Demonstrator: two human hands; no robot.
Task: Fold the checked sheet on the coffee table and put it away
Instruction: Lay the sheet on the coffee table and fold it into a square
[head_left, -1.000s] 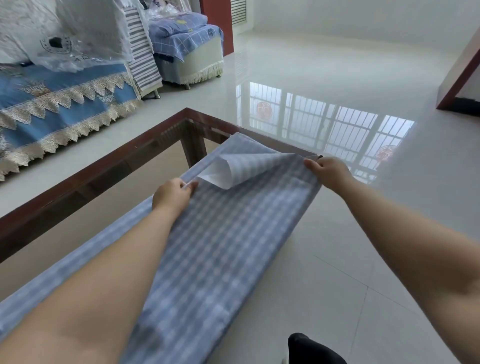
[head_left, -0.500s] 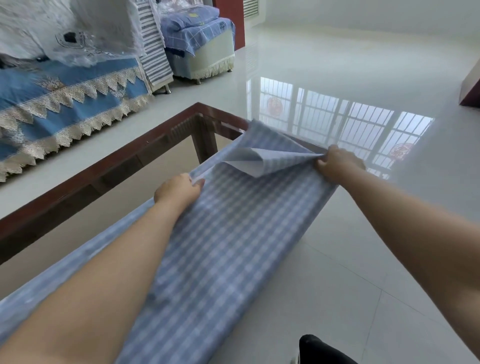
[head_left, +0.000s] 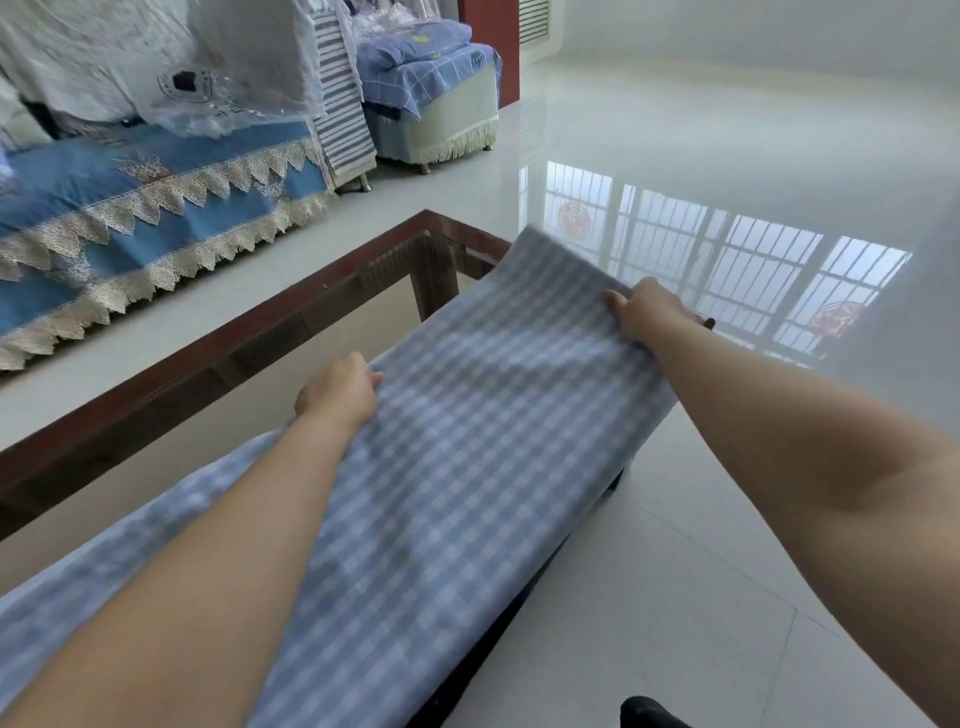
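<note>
Both grips pinch the checked sheet (head_left: 467, 441): left hand (head_left: 340, 389) near edge, right hand (head_left: 649, 309) far; I'd align corners on counter (head_left: 291, 325) before creasing.

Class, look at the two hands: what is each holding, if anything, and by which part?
Both hold the checked sheet: the left hand at its left edge, the right hand at its right edge near the far end.

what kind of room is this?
Likely a home living room: a sofa under a lace-trimmed blue cover, a wood-framed coffee table and a glossy tiled floor.
</note>
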